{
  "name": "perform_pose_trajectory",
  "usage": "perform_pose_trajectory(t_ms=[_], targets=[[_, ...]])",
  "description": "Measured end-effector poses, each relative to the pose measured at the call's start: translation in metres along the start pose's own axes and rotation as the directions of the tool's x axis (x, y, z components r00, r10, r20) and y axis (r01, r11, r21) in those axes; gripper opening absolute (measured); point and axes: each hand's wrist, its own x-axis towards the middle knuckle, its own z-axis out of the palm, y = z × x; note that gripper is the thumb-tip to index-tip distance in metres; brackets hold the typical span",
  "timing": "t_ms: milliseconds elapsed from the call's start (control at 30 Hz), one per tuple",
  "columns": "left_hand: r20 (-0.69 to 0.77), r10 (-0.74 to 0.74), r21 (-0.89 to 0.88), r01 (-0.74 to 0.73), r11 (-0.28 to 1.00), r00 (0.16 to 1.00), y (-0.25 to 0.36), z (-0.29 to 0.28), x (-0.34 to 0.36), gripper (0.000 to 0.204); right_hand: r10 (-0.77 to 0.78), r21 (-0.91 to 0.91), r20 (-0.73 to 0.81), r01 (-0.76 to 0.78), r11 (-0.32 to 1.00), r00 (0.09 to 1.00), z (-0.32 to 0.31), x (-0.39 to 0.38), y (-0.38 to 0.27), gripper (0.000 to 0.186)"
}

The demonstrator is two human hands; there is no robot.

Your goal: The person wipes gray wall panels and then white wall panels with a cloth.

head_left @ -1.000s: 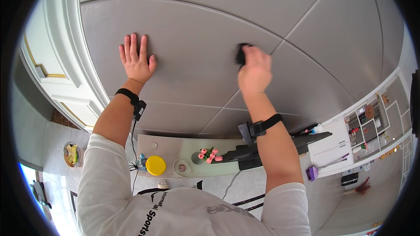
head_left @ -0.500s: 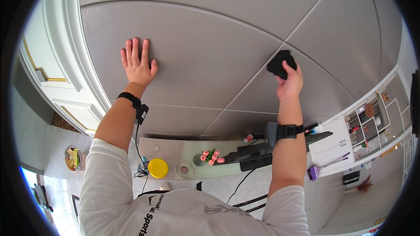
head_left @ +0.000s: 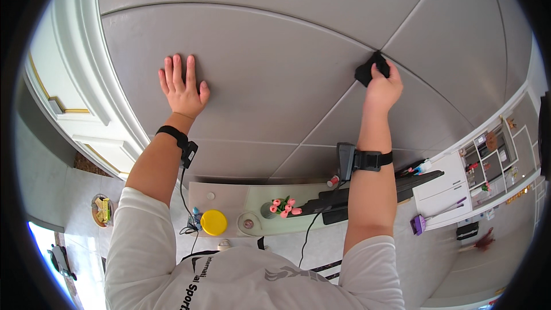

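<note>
My left hand (head_left: 185,89) lies flat against the grey wall panel (head_left: 247,74), its fingers stretched out and holding nothing. To the right, my right hand (head_left: 384,86) grips a black cloth (head_left: 369,70) and presses it to the wall, close to where the panel seams cross. Part of the cloth is hidden behind the fingers and thumb. Both forearms wear black straps with small devices.
Below the wall stands a long cabinet top (head_left: 229,189) with a yellow round lid (head_left: 214,223), pink tulips (head_left: 282,206) in a vase and a black television (head_left: 338,198). White moulding (head_left: 86,69) borders the left; shelves (head_left: 488,155) stand at the right.
My right hand has shifted slightly up along the panel seam with the cloth, which is now more bunched. The left hand keeps its place on the wall.
</note>
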Motion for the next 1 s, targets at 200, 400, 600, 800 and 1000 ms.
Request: perform_pose_trajectory(t_ms=[200,400,600,800,1000], targets=[[0.017,0.039,0.036,-0.04,0.999,0.999,-0.002,-0.002,0.004,0.066,-0.494,-0.363,0.335,0.594,0.718,0.802,0.02,-0.067,-0.006,0.039],[0.036,0.037,0.034,-0.038,0.999,0.999,-0.002,-0.003,-0.001,0.065,-0.056,0.038,0.541,0.042,0.998,0.839,-0.01,-0.02,-0.008,0.032],[0.031,0.038,0.022,-0.038,0.999,0.999,-0.002,-0.005,0.001,0.064,0.316,0.313,0.224,-0.375,0.873,0.922,-0.04,0.018,-0.016,0.038],[0.001,0.003,0.01,-0.003,1.0,1.0,-0.003,-0.001,-0.001,0.061,0.265,0.298,0.117,-0.288,0.91,0.957,-0.013,0.011,-0.017,0.036],[0.02,0.005,0.018,-0.006,1.0,1.0,-0.005,0.0,-0.004,0.064,-0.096,-0.088,0.246,0.121,0.989,0.965,0.016,-0.026,0.003,0.029]])
